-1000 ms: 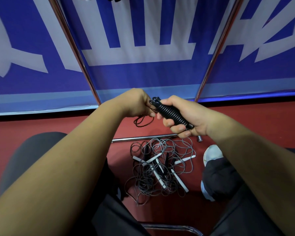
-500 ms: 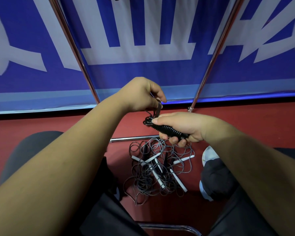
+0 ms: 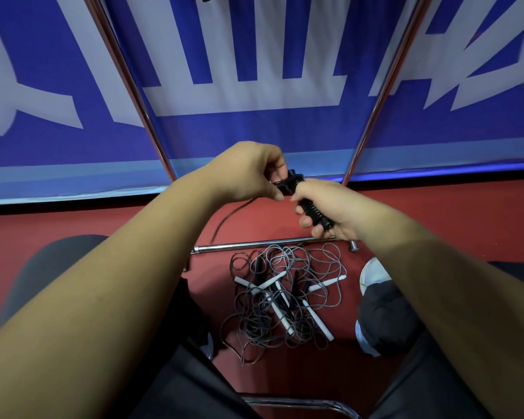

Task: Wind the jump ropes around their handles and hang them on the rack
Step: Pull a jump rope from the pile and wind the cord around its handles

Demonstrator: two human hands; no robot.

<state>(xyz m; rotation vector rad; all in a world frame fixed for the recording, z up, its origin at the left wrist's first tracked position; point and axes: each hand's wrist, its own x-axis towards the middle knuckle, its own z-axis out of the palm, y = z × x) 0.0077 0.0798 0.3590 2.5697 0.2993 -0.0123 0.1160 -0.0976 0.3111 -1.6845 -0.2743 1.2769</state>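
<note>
red floor, tangled jump ropes, metal bar beside them

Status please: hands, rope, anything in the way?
Right hand grips black handles. Left hand pinches black rope at their top. Nothing blocking; tangled ropes below on floor.

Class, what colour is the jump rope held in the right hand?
Black; the jump rope shows best in the head view.

The held handles are black, piled ropes grey with white handles, floor red, banner blue-and-white.
</note>
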